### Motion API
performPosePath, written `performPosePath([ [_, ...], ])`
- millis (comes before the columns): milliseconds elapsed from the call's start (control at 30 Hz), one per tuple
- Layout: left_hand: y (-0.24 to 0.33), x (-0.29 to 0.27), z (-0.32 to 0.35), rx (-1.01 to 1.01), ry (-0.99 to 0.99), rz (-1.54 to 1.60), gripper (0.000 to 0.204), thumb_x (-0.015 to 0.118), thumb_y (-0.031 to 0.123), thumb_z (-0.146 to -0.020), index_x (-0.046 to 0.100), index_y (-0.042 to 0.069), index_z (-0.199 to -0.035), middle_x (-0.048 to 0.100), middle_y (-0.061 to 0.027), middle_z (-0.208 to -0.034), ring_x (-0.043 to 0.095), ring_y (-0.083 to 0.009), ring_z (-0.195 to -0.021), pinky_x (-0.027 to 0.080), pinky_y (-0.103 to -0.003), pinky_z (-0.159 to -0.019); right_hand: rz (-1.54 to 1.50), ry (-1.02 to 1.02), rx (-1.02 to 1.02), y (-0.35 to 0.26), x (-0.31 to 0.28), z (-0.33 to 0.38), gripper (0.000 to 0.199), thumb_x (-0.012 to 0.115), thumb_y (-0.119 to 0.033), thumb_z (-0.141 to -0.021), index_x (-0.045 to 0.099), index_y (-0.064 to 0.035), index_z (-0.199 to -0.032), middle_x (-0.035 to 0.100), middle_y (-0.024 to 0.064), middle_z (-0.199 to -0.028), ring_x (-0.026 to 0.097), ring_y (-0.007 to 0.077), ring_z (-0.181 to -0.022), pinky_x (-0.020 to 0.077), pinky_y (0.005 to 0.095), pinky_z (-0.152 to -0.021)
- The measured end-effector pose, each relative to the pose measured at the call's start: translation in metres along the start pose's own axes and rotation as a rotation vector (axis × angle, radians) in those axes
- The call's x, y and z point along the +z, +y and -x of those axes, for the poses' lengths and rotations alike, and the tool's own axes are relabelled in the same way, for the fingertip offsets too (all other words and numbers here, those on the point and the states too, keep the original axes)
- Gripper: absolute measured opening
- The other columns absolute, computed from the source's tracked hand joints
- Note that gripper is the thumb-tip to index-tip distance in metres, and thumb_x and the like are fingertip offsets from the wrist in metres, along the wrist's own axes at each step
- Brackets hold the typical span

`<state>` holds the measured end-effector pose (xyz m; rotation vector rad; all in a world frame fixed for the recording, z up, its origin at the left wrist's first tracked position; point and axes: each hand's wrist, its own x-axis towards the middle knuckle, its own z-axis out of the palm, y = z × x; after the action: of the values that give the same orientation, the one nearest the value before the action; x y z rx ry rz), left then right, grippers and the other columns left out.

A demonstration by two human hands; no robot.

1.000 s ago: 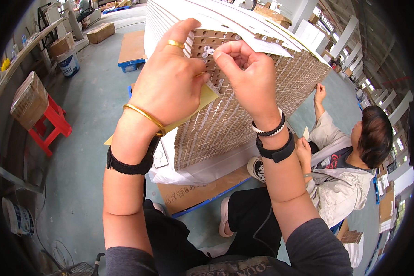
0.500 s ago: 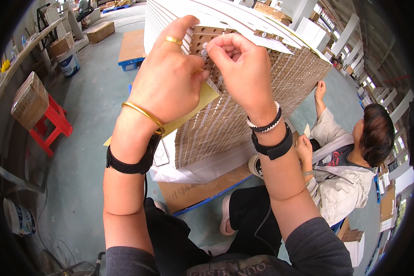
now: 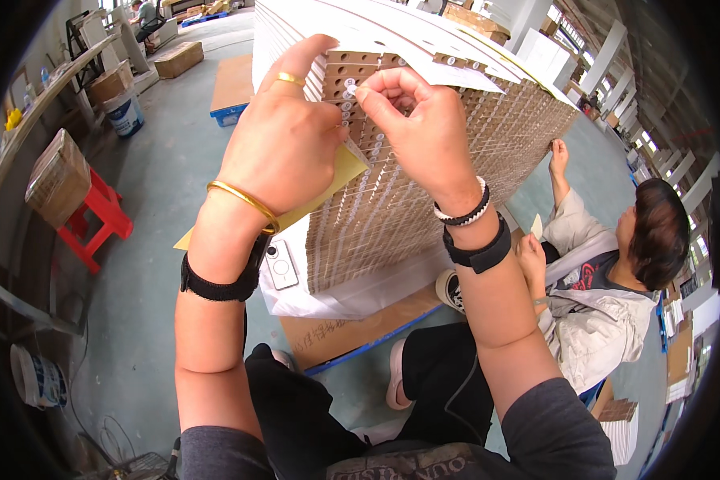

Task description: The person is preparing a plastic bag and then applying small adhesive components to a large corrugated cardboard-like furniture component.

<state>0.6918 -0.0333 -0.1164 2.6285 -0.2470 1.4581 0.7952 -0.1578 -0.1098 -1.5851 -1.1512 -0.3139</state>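
Note:
A tall stack of brown boards with white layers stands before me, rows of holes and small round white stickers along its side. My right hand is closed in a pinch, thumb and index finger on a small round white sticker at a brown edge near the top. My left hand is at the stack's left corner, its index finger stretched along the top layers. Its other fingers are curled over a yellow sheet, which sticks out below the hand; the thumb is mostly hidden.
A white phone lies on white wrapping at the stack's base, above a cardboard-topped blue pallet. A person crouches at the right, one hand on the stack. At left are a red stool bearing a carton and a paint bucket.
My right hand has shifted slightly left and down with the round sticker. The left hand has moved a little left, and its thumb has gone mostly out of sight.

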Motion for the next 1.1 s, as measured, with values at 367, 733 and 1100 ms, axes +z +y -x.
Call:
performPosePath([
  [367,-0.001,0.003,-0.001,-0.017,0.025,0.009,0.005,0.065,0.007,-0.065,0.065,0.002,-0.064,0.044,-0.0184,-0.126,0.05,-0.0317,-0.109,0.046,-0.035,-0.086,0.124,0.117,-0.057,-0.006,0.008,-0.002,0.009,0.063,-0.01,-0.078,0.064,-0.0008,-0.078,0.063,0.0088,-0.062,0.063,0.0165,-0.059,0.0481,0.0261,-0.057],
  [733,-0.001,0.005,-0.001,-0.004,0.034,0.016,0.006,0.064,0.007,-0.065,0.065,0.001,-0.063,0.045,-0.0196,-0.126,0.05,-0.0323,-0.109,0.045,-0.035,-0.086,0.257,0.276,-0.241,0.004,0.017,0.002,0.005,0.065,-0.01,-0.075,0.063,-0.0054,-0.076,0.062,0.0078,-0.063,0.058,0.0259,-0.06,0.0457,0.0354,-0.056],
  [1100,-0.002,0.007,-0.001,-0.006,0.052,0.027,0.005,0.064,0.006,-0.064,0.066,0.001,-0.065,0.045,-0.0194,-0.125,0.049,-0.032,-0.11,0.045,-0.035,-0.088,0.32,0.324,-0.301,0.004,0.024,0.003,0.006,0.064,-0.009,-0.074,0.06,-0.0055,-0.076,0.062,0.0081,-0.068,0.055,0.0293,-0.065,0.0447,0.0383,-0.061],
])
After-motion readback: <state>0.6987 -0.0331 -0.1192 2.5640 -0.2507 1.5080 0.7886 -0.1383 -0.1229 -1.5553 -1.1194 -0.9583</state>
